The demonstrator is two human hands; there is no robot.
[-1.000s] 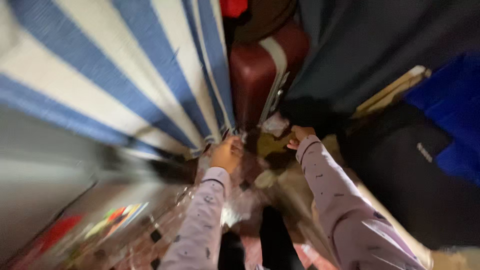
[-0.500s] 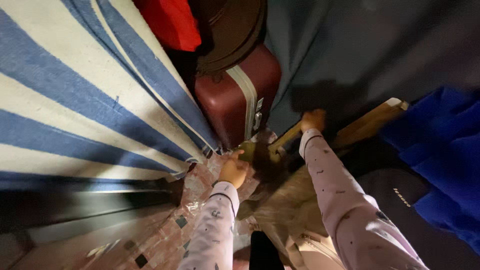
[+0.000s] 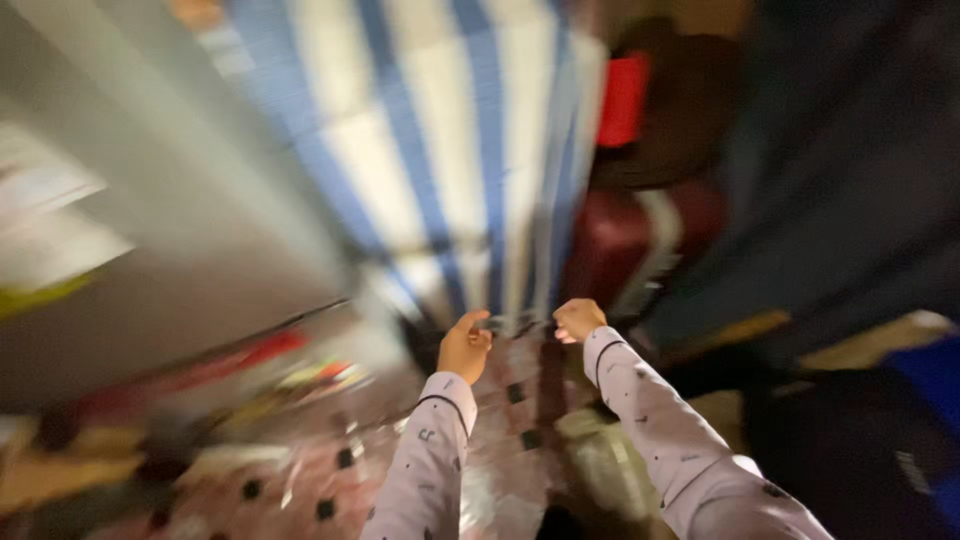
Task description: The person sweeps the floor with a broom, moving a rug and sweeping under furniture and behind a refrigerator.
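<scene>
My left hand and right hand hover curled above the tiled floor near the striped curtain; blur hides whether either grasps anything, so I should move slowly.

Pale lilac sleeves, small dark specks

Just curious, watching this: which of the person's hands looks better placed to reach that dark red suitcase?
Probably the right hand: it sits just below the dark red suitcase, while the left hand is nearer the blue-and-white striped cloth. Blur hides the finer details.

A striped cloth is hanging at upper centre; a suitcase is standing right of it, above both hands.
</scene>
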